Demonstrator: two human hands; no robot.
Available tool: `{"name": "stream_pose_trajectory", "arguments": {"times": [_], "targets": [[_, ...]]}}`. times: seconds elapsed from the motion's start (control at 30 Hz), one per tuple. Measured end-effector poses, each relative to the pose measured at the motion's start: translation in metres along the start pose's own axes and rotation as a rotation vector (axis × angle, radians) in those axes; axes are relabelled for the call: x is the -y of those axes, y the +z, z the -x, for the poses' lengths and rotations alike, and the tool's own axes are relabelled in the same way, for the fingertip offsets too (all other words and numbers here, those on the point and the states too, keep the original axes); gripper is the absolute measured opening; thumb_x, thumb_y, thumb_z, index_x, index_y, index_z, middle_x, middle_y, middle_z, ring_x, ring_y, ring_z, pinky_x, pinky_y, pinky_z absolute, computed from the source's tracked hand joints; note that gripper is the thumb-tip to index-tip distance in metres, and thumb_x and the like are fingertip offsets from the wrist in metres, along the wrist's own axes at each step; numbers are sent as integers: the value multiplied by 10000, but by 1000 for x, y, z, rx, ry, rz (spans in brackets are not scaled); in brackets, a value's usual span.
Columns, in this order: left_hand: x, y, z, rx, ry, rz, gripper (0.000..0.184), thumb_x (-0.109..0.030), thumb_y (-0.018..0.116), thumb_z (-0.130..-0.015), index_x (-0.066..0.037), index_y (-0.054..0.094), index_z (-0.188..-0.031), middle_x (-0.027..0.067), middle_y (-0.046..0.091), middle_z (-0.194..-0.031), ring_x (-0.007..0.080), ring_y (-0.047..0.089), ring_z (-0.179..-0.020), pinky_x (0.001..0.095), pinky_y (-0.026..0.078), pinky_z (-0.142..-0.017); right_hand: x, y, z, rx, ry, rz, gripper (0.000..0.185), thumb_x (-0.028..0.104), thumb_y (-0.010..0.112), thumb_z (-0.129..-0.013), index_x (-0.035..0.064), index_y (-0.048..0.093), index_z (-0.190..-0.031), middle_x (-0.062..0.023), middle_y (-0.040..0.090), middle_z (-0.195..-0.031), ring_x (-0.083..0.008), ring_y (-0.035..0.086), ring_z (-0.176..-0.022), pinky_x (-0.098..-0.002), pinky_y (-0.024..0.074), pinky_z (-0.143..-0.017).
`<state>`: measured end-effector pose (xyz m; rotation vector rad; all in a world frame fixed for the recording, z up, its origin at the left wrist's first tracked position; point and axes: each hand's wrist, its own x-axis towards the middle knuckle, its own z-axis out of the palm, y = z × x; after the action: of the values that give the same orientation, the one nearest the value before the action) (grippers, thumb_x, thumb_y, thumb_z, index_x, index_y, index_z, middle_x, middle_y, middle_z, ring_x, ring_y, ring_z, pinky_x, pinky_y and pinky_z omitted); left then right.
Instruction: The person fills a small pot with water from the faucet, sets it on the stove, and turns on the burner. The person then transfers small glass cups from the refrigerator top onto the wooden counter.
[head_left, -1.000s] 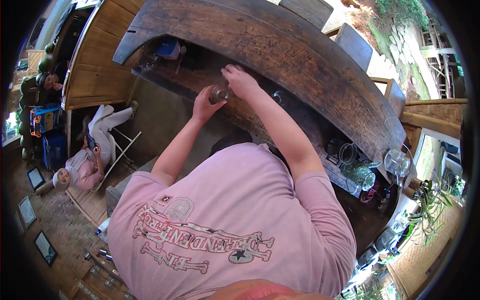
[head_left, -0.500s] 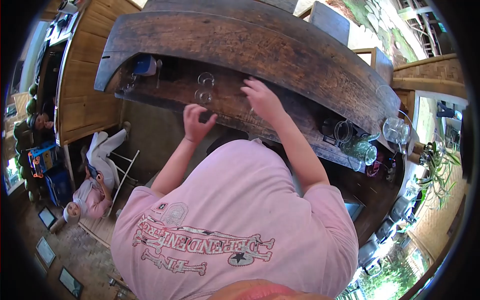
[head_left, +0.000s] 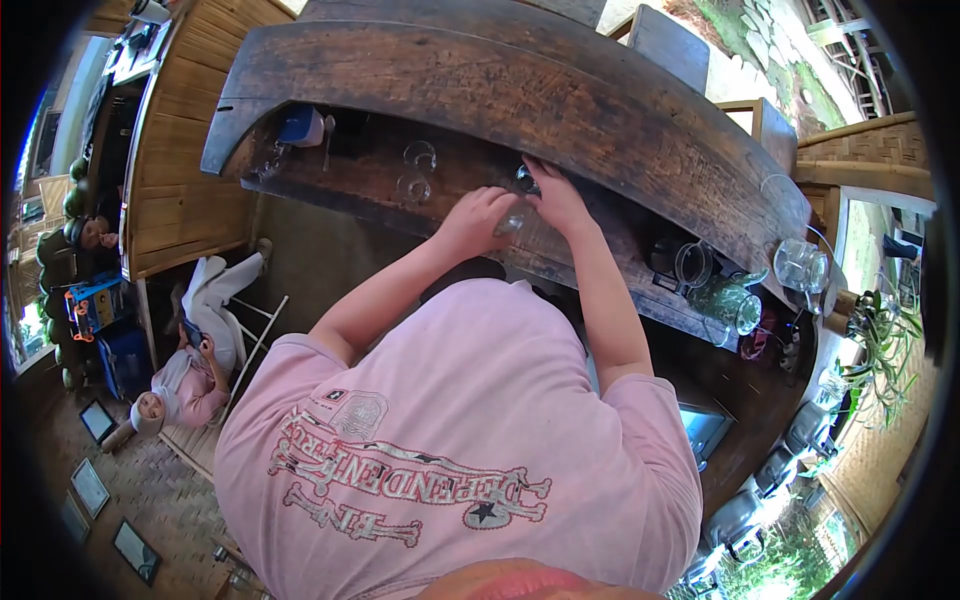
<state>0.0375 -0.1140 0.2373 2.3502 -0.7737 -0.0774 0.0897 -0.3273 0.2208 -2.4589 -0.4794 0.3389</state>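
Note:
On the lower shelf of the dark wooden counter (head_left: 470, 80), my two hands are close together. My left hand (head_left: 475, 222) curls its fingers around a small clear glass (head_left: 514, 220). Just right of it, my right hand (head_left: 558, 203) has its fingers bent at another small glass (head_left: 526, 180) below the counter's edge; its grip is partly hidden. Two clear glasses, a rear one (head_left: 420, 155) and a front one (head_left: 413, 187), stand on the shelf to the left of my hands.
A blue and white container (head_left: 302, 127) and a spoon (head_left: 328, 142) lie at the shelf's left end. At right are a dark-handled glass pot (head_left: 692, 264), a greenish glass jar (head_left: 728, 305) and a large clear jar (head_left: 798, 266). A seated person (head_left: 190, 385) is at left.
My left hand has moved right from below the two glasses and closed on another glass. My right hand has shifted slightly right, its fingers now at a glass near the counter's edge.

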Motion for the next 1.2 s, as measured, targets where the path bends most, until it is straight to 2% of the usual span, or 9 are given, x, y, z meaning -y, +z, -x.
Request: {"name": "stream_pose_trajectory", "arguments": {"times": [0.1, 0.23, 0.47, 0.7, 0.83, 0.9, 1.03, 1.17, 1.2], "targets": [[-3, -39, 9, -29, -56, -129, 671, -205, 815, -698, -91, 549, -1303, 114, 601, -1241, 296, 588, -1159, 452, 446, -988, 1, 7, -11, 14, -9, 0, 786, 106, 732, -819, 111, 390, -1527, -163, 370, -1577, -337, 379, -1436, -400, 354, -1178], [6, -55, 23, 25, -122, -406, 667, -173, 795, -730, -107, 527, -1337, 91, 607, -1232, 249, 598, -1165, 415, 384, -1036, 6, 26, -35, -8, -63, -62, 765, 109, 736, -807, 84, 424, -1505, -180, 424, -1539, -344, 398, -1422, -402, 357, -1174], [17, -54, 33, 40, -204, -549, 627, -233, 787, -782, -161, 533, -1351, 38, 582, -1285, 192, 482, -1333, 536, 198, -1131, 20, 45, -71, -15, -225, -144, 734, 68, 724, -782, 53, 468, -1469, -218, 495, -1469, -361, 452, -1380, -393, 364, -1164], [20, -56, 40, -12, -191, -530, 665, -257, 822, -721, -165, 556, -1323, 35, 567, -1276, 208, 456, -1355, 547, 198, -1146, 44, 56, -87, 56, -257, -212, 770, 24, 720, -772, 84, 443, -1488, -226, 514, -1445, -372, 482, -1354, -401, 393, -1149], [24, -56, 42, -4, -220, -500, 674, -263, 844, -712, -160, 550, -1310, 44, 548, -1363, 218, 437, -1380, 536, 222, -1133, 46, 67, -95, 38, -279, -207, 820, 26, 730, -760, 102, 413, -1513, -229, 501, -1456, -381, 484, -1350, -407, 397, -1147], [27, -56, 42, -32, -230, -471, 672, -241, 851, -698, -154, 558, -1296, 52, 547, -1362, 231, 441, -1374, 531, 234, -1129, 48, 65, -98, 216, -227, -206, 839, 49, 740, -774, 117, 387, -1532, -225, 487, -1473, -381, 483, -1354, -405, 395, -1149], [26, -52, 41, -29, -219, -528, 665, -213, 862, -674, -147, 567, -1267, 56, 544, -1365, 249, 448, -1368, 530, 253, -1124, 40, 82, -96, 97, -364, -261, 853, 122, 756, -817, 120, 335, -1558, -206, 457, -1511, -366, 463, -1381, -394, 382, -1158], [8, -58, 35, -15, -171, -505, 650, -211, 860, -685, -153, 568, -1262, 61, 542, -1370, 256, 457, -1362, 534, 262, -1118, 38, 73, -78, 64, -225, -123, 904, 200, 767, -818, 109, 280, -1575, -187, 409, -1552, -373, 429, -1403, -387, 368, -1169], [1, -59, 32, -25, -157, -490, 646, -214, 862, -686, -153, 569, -1259, 65, 532, -1378, 257, 450, -1365, 530, 257, -1124, 29, 80, -73, -18, -231, -184, 824, 185, 733, -844, 104, 324, -1556, -204, 425, -1534, -388, 458, -1373, -390, 392, -1146]]}}
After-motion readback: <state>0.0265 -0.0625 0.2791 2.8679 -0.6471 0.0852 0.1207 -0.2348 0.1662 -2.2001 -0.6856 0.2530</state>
